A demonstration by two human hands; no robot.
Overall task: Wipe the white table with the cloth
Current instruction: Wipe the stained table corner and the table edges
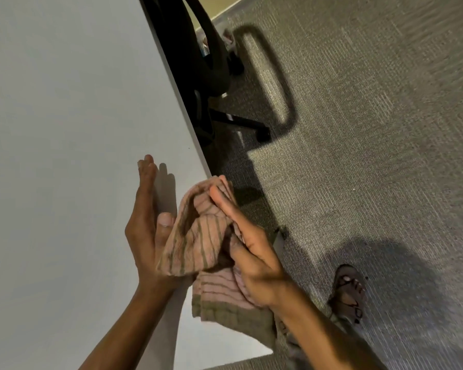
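Hanging at the white table's [64, 129] diagonal edge, lower centre, one striped cloth [195, 236] sits between your two hands: your right hand [251, 252] grips it, your left hand [145, 231] lies straight-fingered against it. Tabletop spreads wide to the left; one black chair [198, 62] stands upper centre.

The left forearm [134, 324] and right forearm [329, 337] are showing bare and lean. The left hand [145, 231] and right hand [254, 255] are showing short, pale nails. One foot [355, 285] is wearing a dark strappy sandal [344, 273], toes peeking out.

Pink olive-striped cloth [195, 236], white table [64, 102]
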